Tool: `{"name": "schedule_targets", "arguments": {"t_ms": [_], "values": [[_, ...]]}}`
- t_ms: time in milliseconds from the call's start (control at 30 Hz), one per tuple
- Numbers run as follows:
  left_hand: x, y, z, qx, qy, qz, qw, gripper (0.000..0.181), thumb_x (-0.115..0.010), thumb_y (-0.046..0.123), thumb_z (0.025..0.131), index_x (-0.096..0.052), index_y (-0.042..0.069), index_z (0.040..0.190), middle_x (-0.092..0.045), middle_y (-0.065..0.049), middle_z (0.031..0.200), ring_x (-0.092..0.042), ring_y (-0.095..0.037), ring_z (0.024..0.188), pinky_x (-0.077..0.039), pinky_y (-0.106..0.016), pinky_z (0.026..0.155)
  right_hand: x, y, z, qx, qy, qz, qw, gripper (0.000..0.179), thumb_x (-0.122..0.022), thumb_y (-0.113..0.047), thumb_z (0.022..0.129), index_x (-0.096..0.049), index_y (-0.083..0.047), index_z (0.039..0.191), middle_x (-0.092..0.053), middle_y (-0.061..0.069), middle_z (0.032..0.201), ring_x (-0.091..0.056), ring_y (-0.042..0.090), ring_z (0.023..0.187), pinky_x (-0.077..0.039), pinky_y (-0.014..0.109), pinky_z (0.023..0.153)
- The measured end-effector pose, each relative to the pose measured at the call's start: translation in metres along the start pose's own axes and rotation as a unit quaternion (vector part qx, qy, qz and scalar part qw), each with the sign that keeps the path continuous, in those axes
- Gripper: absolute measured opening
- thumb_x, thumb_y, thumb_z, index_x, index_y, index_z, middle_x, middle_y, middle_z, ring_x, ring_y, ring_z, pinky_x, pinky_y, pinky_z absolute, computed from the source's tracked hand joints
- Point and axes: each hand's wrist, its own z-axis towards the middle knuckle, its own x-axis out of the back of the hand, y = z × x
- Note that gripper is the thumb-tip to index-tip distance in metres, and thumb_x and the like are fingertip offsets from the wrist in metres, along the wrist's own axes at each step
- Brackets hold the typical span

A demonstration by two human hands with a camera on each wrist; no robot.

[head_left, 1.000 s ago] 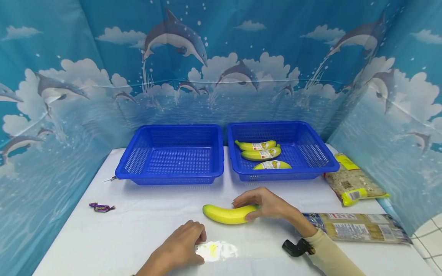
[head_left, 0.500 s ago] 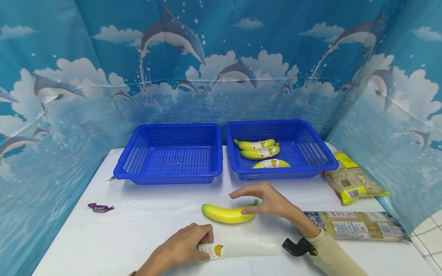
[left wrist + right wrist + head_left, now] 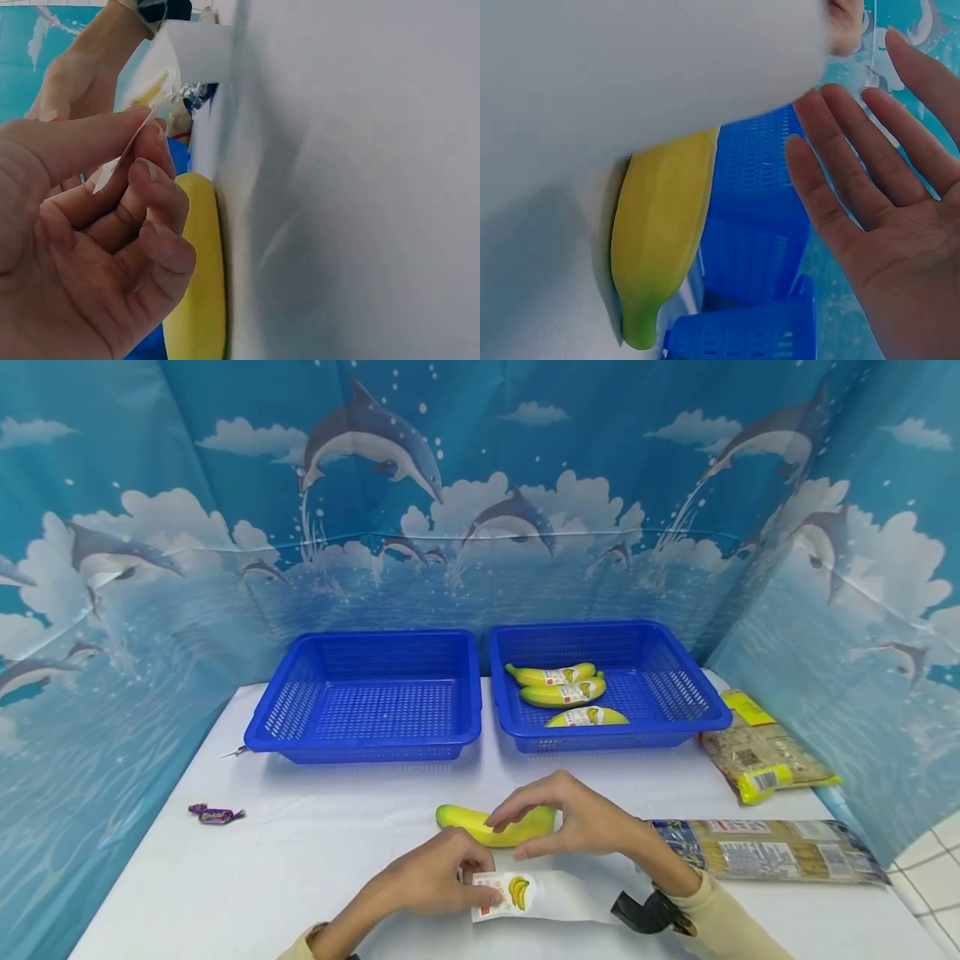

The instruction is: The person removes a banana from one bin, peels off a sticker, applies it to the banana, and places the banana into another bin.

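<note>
My left hand [image 3: 429, 878] pinches the left end of a white paper label strip [image 3: 561, 897] with a banana picture printed on it. The left wrist view shows the strip's edge [image 3: 112, 171] between thumb and index finger. Behind the strip, an unlabelled yellow banana [image 3: 459, 820] with green ends lies on the white table, partly covered by my right hand [image 3: 581, 820]. That hand hovers over the strip's far edge, fingers spread and holding nothing. Its fingers look extended in the right wrist view, beside the blurred white strip [image 3: 652, 67] and the banana [image 3: 662, 217].
Two blue baskets stand at the back; the right basket [image 3: 615, 740] has several labelled bananas [image 3: 564, 693], the left basket [image 3: 367, 750] none. A purple-wrapped candy [image 3: 216, 816] lies left. On the right are a yellow-ended bag [image 3: 750, 752] and a long noodle-like packet [image 3: 765, 852].
My right hand has let go of the banana and come nearer the strip. The left hand has lifted the strip's end and carried it right, towards the right hand.
</note>
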Motion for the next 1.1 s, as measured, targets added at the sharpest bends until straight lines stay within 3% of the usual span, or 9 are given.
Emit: {"name": "schedule_targets", "arguments": {"t_ms": [233,467,633,800,967,1100], "values": [[0.007,0.004,0.017,-0.019,0.029,0.002,0.9994,0.013,-0.076,0.012,0.102,-0.082,0.005,0.093,-0.067,0.012,0.073,-0.054,0.003,0.057,-0.048,-0.015,0.055,-0.001,0.000,-0.001,0.001,0.004,-0.015,0.9999,0.033,-0.089,-0.014,0.091,-0.080,-0.009,0.122,-0.079,0.006,0.122,-0.076,0.024,0.109,-0.066,0.042,0.087],[0.011,0.007,0.022,-0.004,0.059,-0.034,0.9976,0.017,-0.072,0.015,0.105,-0.081,0.004,0.094,-0.070,-0.001,0.071,-0.059,-0.003,0.055,-0.048,-0.017,0.053,0.000,0.002,-0.004,-0.045,0.032,-0.020,0.9983,0.037,-0.091,-0.012,0.088,-0.078,-0.015,0.122,-0.076,0.004,0.117,-0.074,0.017,0.095,-0.066,0.036,0.084],[0.013,0.007,0.023,0.004,0.082,-0.063,0.9946,0.018,-0.072,0.017,0.105,-0.082,0.004,0.100,-0.066,-0.001,0.066,-0.060,-0.008,0.056,-0.048,-0.019,0.055,0.001,0.006,-0.005,-0.022,0.037,-0.004,0.9990,0.032,-0.088,-0.009,0.090,-0.078,-0.010,0.120,-0.077,0.007,0.111,-0.073,0.018,0.089,-0.066,0.037,0.080],[0.020,0.007,0.020,0.000,0.095,-0.070,0.9930,0.019,-0.073,0.019,0.105,-0.081,0.005,0.097,-0.073,0.001,0.078,-0.066,-0.010,0.065,-0.052,-0.021,0.060,0.003,0.007,-0.005,-0.016,0.040,0.001,0.9991,0.028,-0.088,-0.008,0.090,-0.080,-0.010,0.116,-0.078,0.004,0.103,-0.071,0.018,0.085,-0.066,0.035,0.078],[0.030,0.009,0.015,-0.016,0.114,-0.083,0.9900,0.015,-0.072,0.015,0.105,-0.082,0.004,0.104,-0.077,-0.006,0.086,-0.066,-0.013,0.069,-0.051,-0.022,0.061,0.005,0.006,-0.006,-0.017,0.040,0.006,0.9990,0.030,-0.087,-0.006,0.091,-0.079,-0.008,0.119,-0.078,0.005,0.102,-0.071,0.017,0.087,-0.066,0.036,0.079],[0.033,0.009,0.014,-0.023,0.105,-0.100,0.9892,0.015,-0.070,0.010,0.105,-0.081,0.000,0.104,-0.075,-0.015,0.087,-0.065,-0.012,0.071,-0.050,-0.021,0.062,0.006,0.005,-0.006,-0.021,0.043,0.012,0.9988,0.032,-0.087,-0.005,0.091,-0.078,-0.006,0.121,-0.079,0.006,0.104,-0.072,0.017,0.087,-0.066,0.037,0.080]]}}
